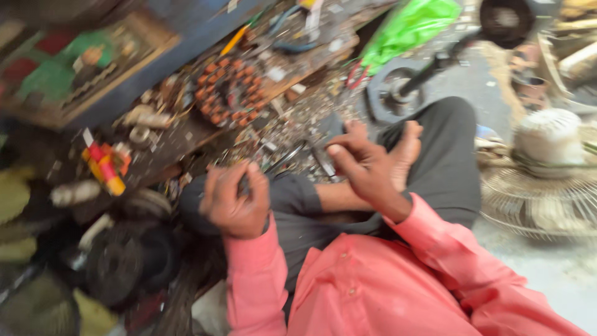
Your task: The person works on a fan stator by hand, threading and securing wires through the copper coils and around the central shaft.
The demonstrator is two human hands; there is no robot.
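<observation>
Pretty blurry shot. Left hand (235,200), just left of centre, is curled into a fist around something dark and thin; can't make out what. Right hand (364,163), right of centre, has its fingers bent around a slim dark tool (323,160) poking toward the upper left, resting near a bare foot (405,152). Both pink sleeves (429,233) run to the bottom edge. Further out: a copper-wound motor ring (227,92) in the upper middle, a green bag (407,26) at top, a white fan (547,168) at right.
</observation>
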